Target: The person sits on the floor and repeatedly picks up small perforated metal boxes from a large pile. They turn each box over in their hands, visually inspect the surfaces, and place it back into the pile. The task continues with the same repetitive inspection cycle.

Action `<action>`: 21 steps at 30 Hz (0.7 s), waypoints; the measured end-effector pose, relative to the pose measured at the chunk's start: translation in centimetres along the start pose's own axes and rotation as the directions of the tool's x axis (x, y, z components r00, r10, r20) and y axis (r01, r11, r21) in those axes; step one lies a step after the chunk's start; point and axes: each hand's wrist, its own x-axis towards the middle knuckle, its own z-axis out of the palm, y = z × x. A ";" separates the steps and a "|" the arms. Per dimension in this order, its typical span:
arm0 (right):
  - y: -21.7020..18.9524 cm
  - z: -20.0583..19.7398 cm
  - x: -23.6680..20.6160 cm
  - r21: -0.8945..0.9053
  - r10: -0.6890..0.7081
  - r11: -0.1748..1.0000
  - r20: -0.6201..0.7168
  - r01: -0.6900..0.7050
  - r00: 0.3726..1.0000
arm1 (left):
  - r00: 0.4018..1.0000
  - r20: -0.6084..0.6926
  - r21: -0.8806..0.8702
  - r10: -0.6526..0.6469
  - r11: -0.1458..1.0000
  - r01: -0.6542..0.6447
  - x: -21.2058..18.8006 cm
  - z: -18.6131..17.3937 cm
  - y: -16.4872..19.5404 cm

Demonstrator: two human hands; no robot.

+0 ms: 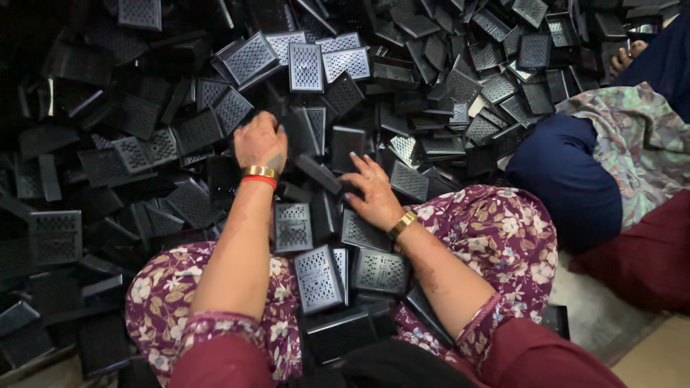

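A seated person's left hand [259, 141] and right hand [370, 192] work in a heap of black perforated plates [307, 67], flat rectangles punched with grids of small holes, some catching grey light. The left fingers curl closed over a dark piece [298, 136] whose shape is hard to make out. The right fingers [357, 162] lie spread and open on a black plate [317, 174] just under them. Another person's knee [568, 172] sits beside the pile, cut off at the frame's edge.
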 end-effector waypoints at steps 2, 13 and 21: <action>-0.8 -0.7 0.0 0.105 0.012 0.994 -0.081 -0.003 0.997 | 0.996 -0.083 -0.114 -0.015 0.993 0.005 -0.4 -1.8 1.8; -3.6 -3.0 0.3 0.553 0.232 0.832 -0.283 -0.039 0.931 | 0.845 0.447 -0.795 0.295 0.563 0.224 -7.3 -3.5 8.9; 1.7 -2.4 0.5 0.913 0.804 -0.366 0.213 0.180 0.555 | 0.927 0.078 -0.262 0.368 0.904 -0.337 -1.7 1.5 11.5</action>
